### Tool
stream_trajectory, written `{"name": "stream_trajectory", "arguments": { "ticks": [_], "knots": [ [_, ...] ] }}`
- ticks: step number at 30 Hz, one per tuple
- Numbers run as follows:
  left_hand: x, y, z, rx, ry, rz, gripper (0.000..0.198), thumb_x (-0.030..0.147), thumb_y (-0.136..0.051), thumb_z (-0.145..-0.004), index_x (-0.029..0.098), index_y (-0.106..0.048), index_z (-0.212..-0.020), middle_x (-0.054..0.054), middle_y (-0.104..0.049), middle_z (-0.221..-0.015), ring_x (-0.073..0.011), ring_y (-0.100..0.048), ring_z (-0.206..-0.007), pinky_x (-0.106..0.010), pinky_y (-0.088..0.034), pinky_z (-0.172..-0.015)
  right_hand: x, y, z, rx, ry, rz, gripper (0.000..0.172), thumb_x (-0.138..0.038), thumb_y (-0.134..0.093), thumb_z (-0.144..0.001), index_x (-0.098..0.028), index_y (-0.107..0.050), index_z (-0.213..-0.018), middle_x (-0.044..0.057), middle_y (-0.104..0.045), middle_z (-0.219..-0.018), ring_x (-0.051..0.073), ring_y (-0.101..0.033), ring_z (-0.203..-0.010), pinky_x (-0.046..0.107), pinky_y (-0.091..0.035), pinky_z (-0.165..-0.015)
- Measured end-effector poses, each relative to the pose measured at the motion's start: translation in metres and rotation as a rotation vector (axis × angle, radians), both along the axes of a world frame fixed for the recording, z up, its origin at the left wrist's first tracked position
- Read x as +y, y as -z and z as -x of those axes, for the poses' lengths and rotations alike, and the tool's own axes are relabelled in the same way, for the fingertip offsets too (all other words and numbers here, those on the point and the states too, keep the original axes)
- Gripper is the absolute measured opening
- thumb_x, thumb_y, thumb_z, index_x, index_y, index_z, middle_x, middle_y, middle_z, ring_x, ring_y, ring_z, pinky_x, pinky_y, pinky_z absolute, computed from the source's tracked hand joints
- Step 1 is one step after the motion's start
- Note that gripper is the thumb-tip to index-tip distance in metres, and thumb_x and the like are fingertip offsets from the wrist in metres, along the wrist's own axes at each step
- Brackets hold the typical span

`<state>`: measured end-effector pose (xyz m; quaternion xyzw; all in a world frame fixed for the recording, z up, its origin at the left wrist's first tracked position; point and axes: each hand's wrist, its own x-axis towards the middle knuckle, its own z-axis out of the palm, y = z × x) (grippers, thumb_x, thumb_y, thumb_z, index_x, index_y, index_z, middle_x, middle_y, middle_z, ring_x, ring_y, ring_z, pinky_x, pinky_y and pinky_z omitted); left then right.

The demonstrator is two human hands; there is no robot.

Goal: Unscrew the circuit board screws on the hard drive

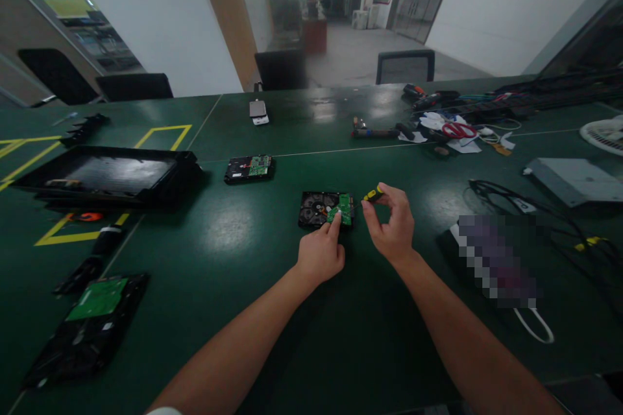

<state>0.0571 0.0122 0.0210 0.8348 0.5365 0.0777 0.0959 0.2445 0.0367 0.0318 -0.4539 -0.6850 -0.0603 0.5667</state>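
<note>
A hard drive (311, 209) lies on the green table with its green circuit board (346, 206) facing up. The index finger of my left hand (321, 253) is stretched out onto the board, and the other fingers are mostly curled under. My right hand (393, 224) pinches a small yellow-and-black screwdriver (372, 194) between thumb and fingers. It is tilted, with its thin shaft pointing left towards the drive's right end; whether the tip touches the drive I cannot tell.
Another hard drive (250, 168) lies beyond to the left, and a larger one (92, 318) at front left. Black trays (111, 175) stand at left. A blurred-out pack (496, 262), a grey metal box (577, 180) and black cables (506, 191) lie right. Tools and gloves (433, 120) sit behind.
</note>
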Motion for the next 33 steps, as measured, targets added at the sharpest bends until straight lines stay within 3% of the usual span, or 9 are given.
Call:
{"name": "stream_trajectory", "arguments": {
  "ticks": [4,8,13,20,25,33],
  "knots": [
    [-0.0007,-0.0015,-0.0001,-0.002,-0.002,0.015,0.078,0.028,-0.05,-0.088,0.016,-0.023,-0.16,-0.012,-0.065,-0.122,-0.0251,-0.069,-0.092,-0.038,-0.055,-0.075,-0.0005,0.0019,0.0016,0.042,-0.069,0.071,0.056,-0.022,-0.06,-0.097,-0.024,-0.036,-0.148,0.015,-0.06,-0.133,0.023,-0.072,-0.104,0.044,-0.064,-0.087],
    [-0.0008,-0.0013,-0.0007,-0.005,-0.011,0.021,0.078,0.028,-0.049,-0.088,0.017,-0.024,-0.16,-0.011,-0.065,-0.121,-0.0252,-0.068,-0.093,-0.038,-0.055,-0.078,-0.0003,0.0028,0.0008,0.006,-0.005,0.032,0.056,-0.026,-0.068,-0.093,-0.027,-0.042,-0.144,0.011,-0.063,-0.126,0.022,-0.072,-0.095,0.042,-0.065,-0.082],
    [-0.0007,-0.0003,-0.0008,-0.007,-0.011,0.011,0.077,0.028,-0.049,-0.087,0.017,-0.025,-0.16,-0.011,-0.066,-0.12,-0.0251,-0.069,-0.092,-0.038,-0.055,-0.077,-0.0004,0.0032,0.0011,0.016,-0.061,0.054,0.057,-0.021,-0.06,-0.097,-0.025,-0.036,-0.149,0.015,-0.058,-0.136,0.024,-0.07,-0.106,0.044,-0.064,-0.086],
    [-0.0006,-0.0018,-0.0006,-0.004,-0.011,0.014,0.079,0.028,-0.051,-0.087,0.017,-0.024,-0.16,-0.011,-0.066,-0.12,-0.0249,-0.069,-0.093,-0.037,-0.055,-0.077,-0.0024,0.0028,0.0031,-0.027,0.02,-0.009,0.057,-0.026,-0.07,-0.091,-0.028,-0.044,-0.142,0.01,-0.062,-0.122,0.023,-0.068,-0.095,0.043,-0.065,-0.079],
    [-0.0008,-0.0022,-0.0001,-0.008,0.002,0.002,0.078,0.028,-0.05,-0.087,0.015,-0.025,-0.16,-0.012,-0.066,-0.121,-0.0257,-0.069,-0.092,-0.038,-0.055,-0.077,-0.0026,0.0032,0.0074,0.03,-0.089,0.055,0.057,-0.02,-0.058,-0.097,-0.024,-0.034,-0.149,0.015,-0.059,-0.133,0.023,-0.07,-0.105,0.046,-0.063,-0.09],
    [-0.0006,-0.0012,-0.0006,0.009,-0.006,0.013,0.078,0.028,-0.05,-0.088,0.016,-0.024,-0.161,-0.012,-0.065,-0.121,-0.0255,-0.069,-0.093,-0.039,-0.055,-0.078,-0.0027,0.0044,0.0062,-0.007,0.02,-0.02,0.06,-0.024,-0.069,-0.091,-0.027,-0.041,-0.144,0.011,-0.06,-0.124,0.023,-0.068,-0.095,0.042,-0.064,-0.079]
  ]
}}
